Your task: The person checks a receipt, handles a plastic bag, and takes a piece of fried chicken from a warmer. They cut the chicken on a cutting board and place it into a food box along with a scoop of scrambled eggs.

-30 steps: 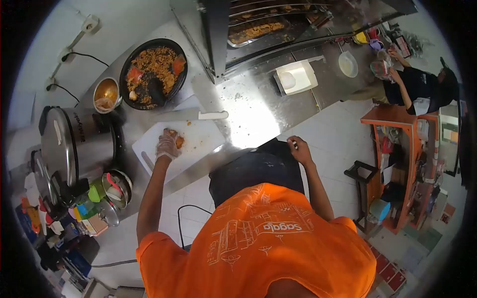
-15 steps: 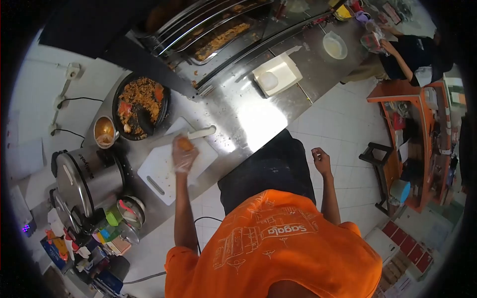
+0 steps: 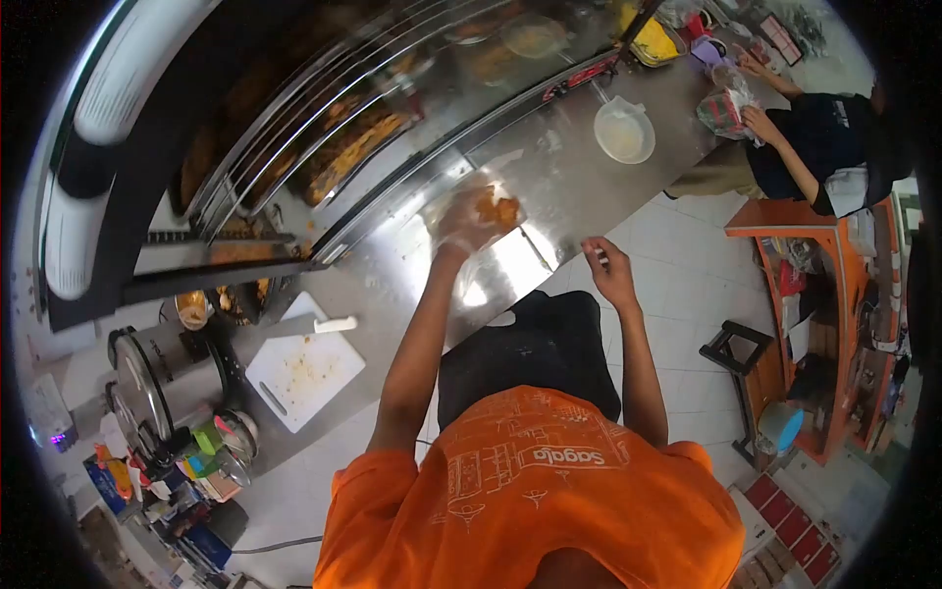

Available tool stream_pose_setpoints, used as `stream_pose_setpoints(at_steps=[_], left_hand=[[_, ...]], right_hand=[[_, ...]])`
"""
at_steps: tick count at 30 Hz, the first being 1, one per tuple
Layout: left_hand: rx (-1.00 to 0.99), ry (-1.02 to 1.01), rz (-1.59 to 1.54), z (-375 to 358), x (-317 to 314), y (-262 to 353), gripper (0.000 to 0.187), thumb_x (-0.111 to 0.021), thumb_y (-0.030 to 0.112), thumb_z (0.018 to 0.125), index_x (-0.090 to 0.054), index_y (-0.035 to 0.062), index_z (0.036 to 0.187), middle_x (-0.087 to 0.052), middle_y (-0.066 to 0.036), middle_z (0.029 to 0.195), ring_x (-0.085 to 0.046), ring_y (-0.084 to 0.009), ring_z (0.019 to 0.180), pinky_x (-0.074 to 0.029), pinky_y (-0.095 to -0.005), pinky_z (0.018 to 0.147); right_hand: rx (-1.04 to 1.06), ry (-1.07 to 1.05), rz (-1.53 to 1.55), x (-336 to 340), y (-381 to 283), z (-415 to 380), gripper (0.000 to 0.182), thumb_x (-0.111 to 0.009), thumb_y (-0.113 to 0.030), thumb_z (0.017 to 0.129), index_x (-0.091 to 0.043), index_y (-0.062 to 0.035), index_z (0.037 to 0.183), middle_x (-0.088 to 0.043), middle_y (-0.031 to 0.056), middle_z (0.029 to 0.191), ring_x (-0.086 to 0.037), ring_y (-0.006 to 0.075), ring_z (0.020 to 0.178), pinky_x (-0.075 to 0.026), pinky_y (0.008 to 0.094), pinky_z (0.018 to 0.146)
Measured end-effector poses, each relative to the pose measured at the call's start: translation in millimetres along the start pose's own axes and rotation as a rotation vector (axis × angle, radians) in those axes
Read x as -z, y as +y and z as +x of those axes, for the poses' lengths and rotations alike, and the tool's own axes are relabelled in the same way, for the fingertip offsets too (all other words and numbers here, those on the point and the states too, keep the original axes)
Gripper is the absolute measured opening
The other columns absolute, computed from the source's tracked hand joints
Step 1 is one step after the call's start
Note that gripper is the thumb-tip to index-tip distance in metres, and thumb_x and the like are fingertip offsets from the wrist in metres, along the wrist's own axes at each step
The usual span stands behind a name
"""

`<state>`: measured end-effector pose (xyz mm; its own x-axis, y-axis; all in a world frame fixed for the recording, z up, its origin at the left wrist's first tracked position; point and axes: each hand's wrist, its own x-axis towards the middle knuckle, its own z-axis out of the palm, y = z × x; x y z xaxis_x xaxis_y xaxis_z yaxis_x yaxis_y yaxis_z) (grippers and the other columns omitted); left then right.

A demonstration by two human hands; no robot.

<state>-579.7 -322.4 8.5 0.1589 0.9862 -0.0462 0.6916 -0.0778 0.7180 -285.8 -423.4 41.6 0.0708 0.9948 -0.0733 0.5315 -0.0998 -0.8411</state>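
My left hand, in a clear glove and blurred, is closed on a brown-orange piece of food over the steel counter. Beneath it, glare and blur hide most of the pale open box. Held low in front of the counter edge, my right hand has curled fingers with a small whitish thing between them, too small to name. A white cutting board with crumbs lies to the left, and a knife with a white handle rests across its upper part.
A round white bowl stands further along the counter. A glass food cabinet rises behind it. At left are a large cooker and a small orange-tinted bowl. Another person holds a plastic bag at upper right.
My left hand has moved right with the food, from above the cutting board to the box area. The view has shifted, showing more of the cabinet. My right hand appears slightly higher.
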Motion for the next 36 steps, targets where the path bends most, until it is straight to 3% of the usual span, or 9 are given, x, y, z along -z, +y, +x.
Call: stream_pose_setpoints(at_steps=[3,9,13,20,22,24,25,28,36], left_hand=[[0.119,0.099,-0.237,-51,20,-3,0.048,-0.073,0.015,0.079,-0.060,0.0079,0.124,-0.063,-0.012,0.125,-0.061,-0.0236,0.114,-0.051,-0.0348,0.093],[0.595,0.252,-0.344,-167,24,-27,0.030,-0.061,0.007,0.090,-0.062,0.0037,0.120,-0.070,-0.008,0.112,-0.065,-0.0158,0.103,-0.052,-0.0279,0.086],[0.665,0.395,-0.490,-228,29,-32,0.036,-0.059,0.026,0.094,-0.061,0.0083,0.125,-0.068,-0.006,0.114,-0.064,-0.0164,0.094,-0.058,-0.0318,0.070],[0.865,0.653,-0.811,-261,26,-15,0.030,-0.060,0.022,0.095,-0.062,0.0111,0.123,-0.068,-0.006,0.109,-0.064,-0.0166,0.090,-0.057,-0.0341,0.071],[0.870,0.676,-0.839,-257,28,-16,0.030,-0.060,0.023,0.095,-0.062,0.0114,0.123,-0.068,-0.006,0.109,-0.064,-0.0169,0.090,-0.057,-0.0345,0.071],[0.872,0.680,-0.860,-252,29,-17,0.031,-0.061,0.026,0.096,-0.061,0.0114,0.123,-0.068,-0.005,0.109,-0.063,-0.0173,0.089,-0.057,-0.0356,0.072],[0.866,0.683,-0.864,-250,29,-18,0.031,-0.061,0.026,0.096,-0.061,0.0114,0.123,-0.068,-0.005,0.109,-0.063,-0.0173,0.089,-0.057,-0.0356,0.072],[0.806,0.619,-0.880,-237,39,-21,0.031,-0.060,0.021,0.094,-0.061,0.0104,0.124,-0.067,-0.006,0.110,-0.063,-0.0171,0.090,-0.056,-0.0346,0.073],[0.760,0.642,-0.794,-265,62,-47,0.036,-0.057,0.009,0.090,-0.060,0.0125,0.125,-0.067,-0.003,0.111,-0.063,-0.0163,0.095,-0.056,-0.0325,0.073]], right_hand=[[0.205,-0.071,0.125,-23,-12,54,0.021,-0.063,-0.024,0.095,-0.066,-0.0052,0.103,-0.070,0.0047,0.089,-0.062,0.0128,0.071,-0.051,0.0281,0.063],[0.258,-0.235,-0.250,-102,-36,133,0.011,-0.062,-0.013,0.085,-0.059,-0.0024,0.088,-0.067,0.0194,0.078,-0.065,0.0399,0.076,-0.052,0.0454,0.066],[0.304,-0.158,-0.177,-94,-5,165,0.005,-0.055,0.000,0.082,-0.058,0.0005,0.086,-0.062,0.0251,0.075,-0.062,0.0446,0.071,-0.050,0.0476,0.063],[0.292,-0.028,-0.462,4,21,249,0.010,-0.058,-0.005,0.085,-0.064,-0.0018,0.092,-0.067,0.0214,0.081,-0.068,0.0376,0.075,-0.054,0.0415,0.067],[0.478,0.281,-0.343,11,-6,255,0.016,-0.060,-0.012,0.090,-0.066,-0.0040,0.104,-0.071,0.0163,0.093,-0.070,0.0299,0.084,-0.055,0.0356,0.072],[0.523,0.094,0.036,-21,-52,252,0.026,-0.065,-0.010,0.088,-0.064,-0.0070,0.114,-0.069,0.0103,0.104,-0.068,0.0207,0.089,-0.055,0.0311,0.072],[0.335,-0.133,0.234,-30,-123,223,0.025,-0.064,-0.010,0.090,-0.063,-0.0049,0.115,-0.069,0.0099,0.105,-0.067,0.0161,0.093,-0.054,0.0289,0.075],[0.673,-0.158,0.340,-89,-213,183,0.033,-0.064,-0.004,0.088,-0.058,-0.0021,0.121,-0.065,0.0117,0.114,-0.065,0.0216,0.101,-0.054,0.0319,0.080],[0.551,-0.048,0.469,-147,-255,124,0.040,-0.065,-0.003,0.085,-0.053,0.0009,0.122,-0.061,0.0174,0.118,-0.063,0.0283,0.108,-0.054,0.0357,0.087]])
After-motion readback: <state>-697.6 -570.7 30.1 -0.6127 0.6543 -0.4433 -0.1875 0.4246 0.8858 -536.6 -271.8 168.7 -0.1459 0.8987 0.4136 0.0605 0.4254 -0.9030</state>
